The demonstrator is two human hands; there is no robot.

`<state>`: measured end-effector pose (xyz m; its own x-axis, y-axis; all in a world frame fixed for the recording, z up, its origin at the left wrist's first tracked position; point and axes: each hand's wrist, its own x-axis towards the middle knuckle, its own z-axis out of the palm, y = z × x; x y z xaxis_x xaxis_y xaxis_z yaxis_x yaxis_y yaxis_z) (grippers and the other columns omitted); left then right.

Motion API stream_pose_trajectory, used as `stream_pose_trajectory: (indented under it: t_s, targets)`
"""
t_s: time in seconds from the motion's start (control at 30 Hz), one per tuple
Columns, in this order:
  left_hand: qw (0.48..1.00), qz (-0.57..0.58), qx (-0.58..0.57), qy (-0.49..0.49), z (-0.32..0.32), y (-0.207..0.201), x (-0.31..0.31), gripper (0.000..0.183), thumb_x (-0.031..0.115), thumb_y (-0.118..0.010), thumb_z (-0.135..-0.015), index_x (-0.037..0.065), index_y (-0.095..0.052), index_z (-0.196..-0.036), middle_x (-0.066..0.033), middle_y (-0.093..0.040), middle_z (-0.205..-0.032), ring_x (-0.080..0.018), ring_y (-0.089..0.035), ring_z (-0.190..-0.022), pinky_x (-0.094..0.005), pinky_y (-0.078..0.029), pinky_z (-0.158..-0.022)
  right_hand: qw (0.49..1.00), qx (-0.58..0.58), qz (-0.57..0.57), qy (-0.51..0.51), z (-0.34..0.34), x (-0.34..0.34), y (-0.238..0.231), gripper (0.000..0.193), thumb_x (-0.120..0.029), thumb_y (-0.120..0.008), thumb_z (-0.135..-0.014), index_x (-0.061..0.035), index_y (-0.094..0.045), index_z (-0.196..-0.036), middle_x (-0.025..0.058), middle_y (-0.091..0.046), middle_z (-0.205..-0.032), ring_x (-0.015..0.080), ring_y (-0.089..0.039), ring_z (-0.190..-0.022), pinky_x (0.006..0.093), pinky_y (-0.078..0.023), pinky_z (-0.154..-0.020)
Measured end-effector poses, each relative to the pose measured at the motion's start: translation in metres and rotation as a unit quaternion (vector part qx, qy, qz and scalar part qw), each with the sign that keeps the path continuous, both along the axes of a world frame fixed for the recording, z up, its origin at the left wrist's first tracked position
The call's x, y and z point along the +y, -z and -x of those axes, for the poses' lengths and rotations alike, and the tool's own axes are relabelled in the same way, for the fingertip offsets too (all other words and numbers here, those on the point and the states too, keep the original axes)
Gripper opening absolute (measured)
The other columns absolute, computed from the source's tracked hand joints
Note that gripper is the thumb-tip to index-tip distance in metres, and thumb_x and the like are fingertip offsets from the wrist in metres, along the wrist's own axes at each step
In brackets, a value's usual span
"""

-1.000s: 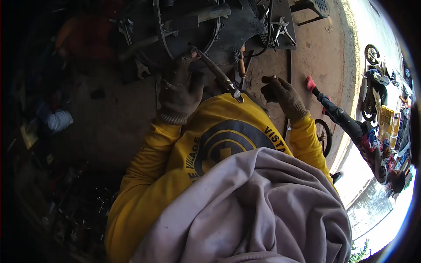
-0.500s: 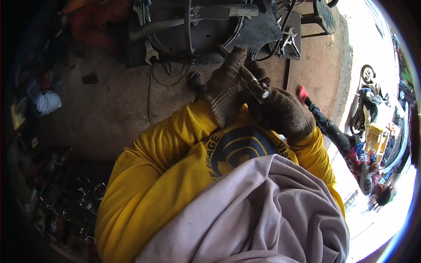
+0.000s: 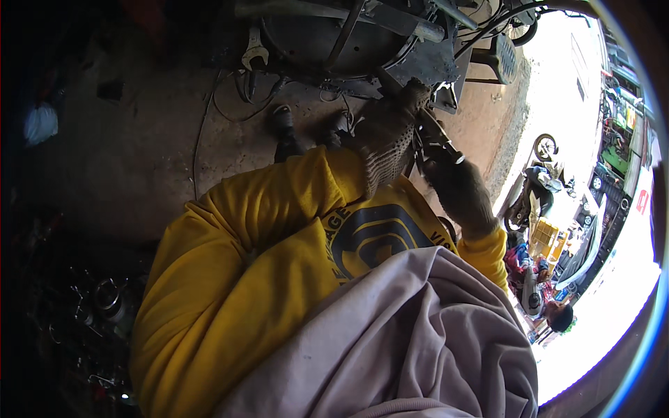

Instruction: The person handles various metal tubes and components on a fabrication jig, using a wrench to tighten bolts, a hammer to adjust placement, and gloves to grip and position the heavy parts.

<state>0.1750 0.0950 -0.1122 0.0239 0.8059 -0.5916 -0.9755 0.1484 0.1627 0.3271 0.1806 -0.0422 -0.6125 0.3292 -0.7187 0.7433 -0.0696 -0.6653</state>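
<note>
Both my hands wear brown knit gloves and meet in front of my chest, just before the work table's near edge. My left hand [image 3: 390, 129] is closed around one end of a metal hand tool that looks like locking pliers [image 3: 442, 139]. A flat bar [image 3: 387, 81] sticks out past the left fingers toward the table; whether that hand holds it too is hidden. My right hand [image 3: 460, 195] curls, somewhat blurred, at the handles near the tool's bright round end. Beyond my hands, a round dark metal piece [image 3: 300, 45] lies on the table under a hammer [image 3: 411, 24].
An open-ended wrench [image 3: 255, 52] hangs over the table's near edge. A cable [image 3: 202, 139] runs down onto the brown floor. At right, a motorcycle [image 3: 526, 198], a yellow crate [image 3: 547, 237] and a person [image 3: 557, 315] are outside in bright light. Metal parts [image 3: 104, 299] lie at lower left.
The view has shifted, so the table sits higher. My hands and the tool are further right, and my right hand has moved down along the tool. My feet now show below the table.
</note>
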Motion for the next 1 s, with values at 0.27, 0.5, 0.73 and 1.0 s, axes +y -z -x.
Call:
stream_pose_trajectory:
  t_s: [0.27, 0.5, 0.73, 1.0]
  targets:
    - [0.989, 0.025, 0.148, -0.004, -0.003, 0.004, 0.003, 0.054, 0.055, -0.052, -0.096, 0.003, -0.064, -0.083, -0.0089, -0.067, -0.086, -0.018, -0.059, -0.087, -0.0333, -0.044, -0.091, 0.784, 0.194, -0.552, -0.208, 0.03, -0.003, -0.055, 0.033, -0.001, -0.072, -0.079, -0.0047, -0.069, -0.111, 0.01, -0.068, -0.094, 0.0232, -0.067, -0.074, 0.0359, -0.054, -0.069]
    - [0.79, -0.007, 0.611, 0.04, -0.016, 0.039, -0.007, 0.047, 0.047, -0.048, -0.1, 0.004, -0.065, -0.103, -0.0092, -0.071, -0.101, -0.018, -0.062, -0.095, -0.0333, -0.044, -0.092, 0.802, 0.098, -0.562, -0.179, 0.035, 0.0, -0.042, 0.01, -0.012, -0.072, -0.083, -0.0105, -0.069, -0.092, 0.0084, -0.063, -0.078, 0.0282, -0.064, -0.068, 0.0395, -0.051, -0.062]
    - [0.934, 0.077, 0.348, 0.023, -0.016, 0.028, 0.006, 0.052, 0.054, -0.051, -0.095, 0.006, -0.072, -0.093, -0.0082, -0.071, -0.103, -0.0183, -0.058, -0.095, -0.0333, -0.041, -0.093, 0.769, 0.124, -0.592, -0.207, 0.026, 0.006, -0.036, 0.017, -0.014, -0.074, -0.081, -0.0109, -0.068, -0.096, 0.0089, -0.064, -0.081, 0.0294, -0.065, -0.07, 0.0405, -0.051, -0.063]
    - [0.949, 0.039, 0.312, 0.033, -0.005, 0.007, 0.005, 0.055, 0.054, -0.052, -0.094, 0.002, -0.067, -0.105, -0.0097, -0.07, -0.1, -0.0191, -0.056, -0.102, -0.0341, -0.038, -0.095, 0.8, 0.139, -0.556, -0.176, 0.023, 0.001, -0.04, 0.021, -0.018, -0.075, -0.081, -0.0095, -0.066, -0.098, 0.0081, -0.066, -0.08, 0.0294, -0.065, -0.07, 0.0409, -0.052, -0.066]
